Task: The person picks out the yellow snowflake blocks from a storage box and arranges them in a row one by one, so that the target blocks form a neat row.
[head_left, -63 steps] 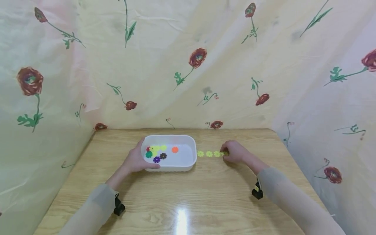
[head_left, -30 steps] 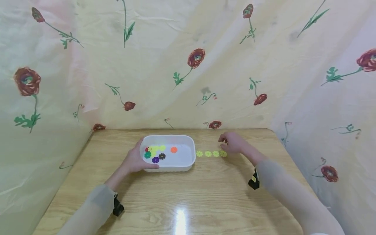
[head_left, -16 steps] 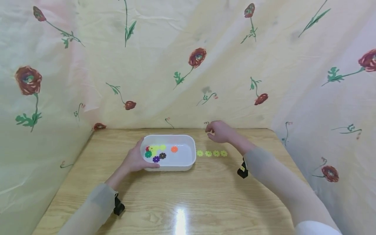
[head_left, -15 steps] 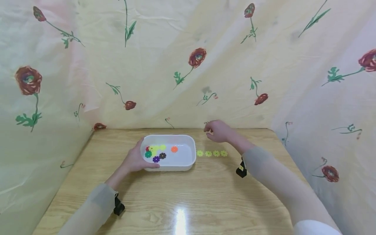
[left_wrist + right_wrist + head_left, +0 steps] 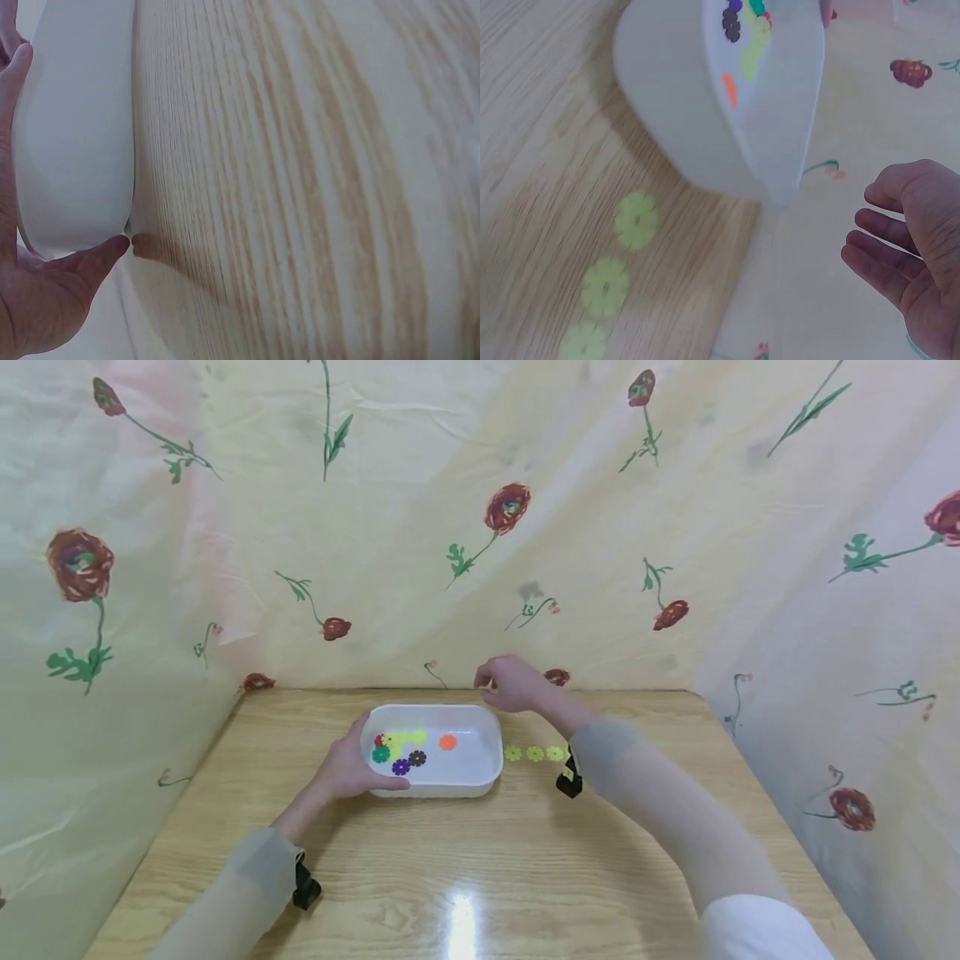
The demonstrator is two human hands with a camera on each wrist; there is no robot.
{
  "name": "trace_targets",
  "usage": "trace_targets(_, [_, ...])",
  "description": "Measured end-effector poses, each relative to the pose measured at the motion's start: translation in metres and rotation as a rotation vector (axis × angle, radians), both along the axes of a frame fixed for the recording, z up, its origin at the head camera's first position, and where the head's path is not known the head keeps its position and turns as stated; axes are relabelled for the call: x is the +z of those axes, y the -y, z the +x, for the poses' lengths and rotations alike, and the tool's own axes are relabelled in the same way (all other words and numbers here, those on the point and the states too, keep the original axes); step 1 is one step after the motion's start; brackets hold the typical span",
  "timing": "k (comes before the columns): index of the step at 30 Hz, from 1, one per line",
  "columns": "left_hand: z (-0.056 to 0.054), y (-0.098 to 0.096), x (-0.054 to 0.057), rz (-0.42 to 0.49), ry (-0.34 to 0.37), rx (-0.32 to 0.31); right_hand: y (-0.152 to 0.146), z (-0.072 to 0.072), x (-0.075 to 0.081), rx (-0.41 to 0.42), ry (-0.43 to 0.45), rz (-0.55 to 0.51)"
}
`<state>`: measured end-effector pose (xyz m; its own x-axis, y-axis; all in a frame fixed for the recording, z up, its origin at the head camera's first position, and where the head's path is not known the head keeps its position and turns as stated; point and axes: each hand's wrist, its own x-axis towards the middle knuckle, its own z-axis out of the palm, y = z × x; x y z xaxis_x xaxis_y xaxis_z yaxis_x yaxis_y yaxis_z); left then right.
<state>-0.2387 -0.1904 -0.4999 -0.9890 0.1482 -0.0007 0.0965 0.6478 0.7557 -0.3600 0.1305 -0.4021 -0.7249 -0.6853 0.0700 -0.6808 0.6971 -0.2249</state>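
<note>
So, we've got a wooden table (image 5: 420, 868) with a floral cloth (image 5: 397, 568) behind it and up both sides, red blooms on green stems all over. Bright patch of glare (image 5: 462, 927) on the near part of the wood. The white tub (image 5: 435, 791) sits toward the far edge, slightly left of the middle.

Most of the stuff in it is bunched at the left end: a green piece (image 5: 381, 754), a purple piece (image 5: 401, 767), a dark brown piece (image 5: 417, 758), a bit of a red piece (image 5: 378, 741), plus some overlapping yellow pieces (image 5: 418, 737) I can't count. An orange piece (image 5: 447, 742) lies by itself farther right.

Just beside the tub's right end, a row of flat yellow discs (image 5: 535, 753) runs off to the right. The black wrist camera (image 5: 570, 782) on the right arm blocks the right end of that row in the head view.

As for grip, the left hand (image 5: 347, 766) has the tub by its left end, thumb along the near side, fingers wrapped round the far left. The right hand (image 5: 512, 683) hangs near the tub's far right corner, apart from it, bare fingers loosely bent with gaps between them.
</note>
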Motion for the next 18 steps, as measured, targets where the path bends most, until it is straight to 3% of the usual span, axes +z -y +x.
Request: trace_targets(18, [-0.001,0.003,-0.002,0.006,0.019,-0.002,0.077,0.011,-0.017,0.087,0.080,0.100])
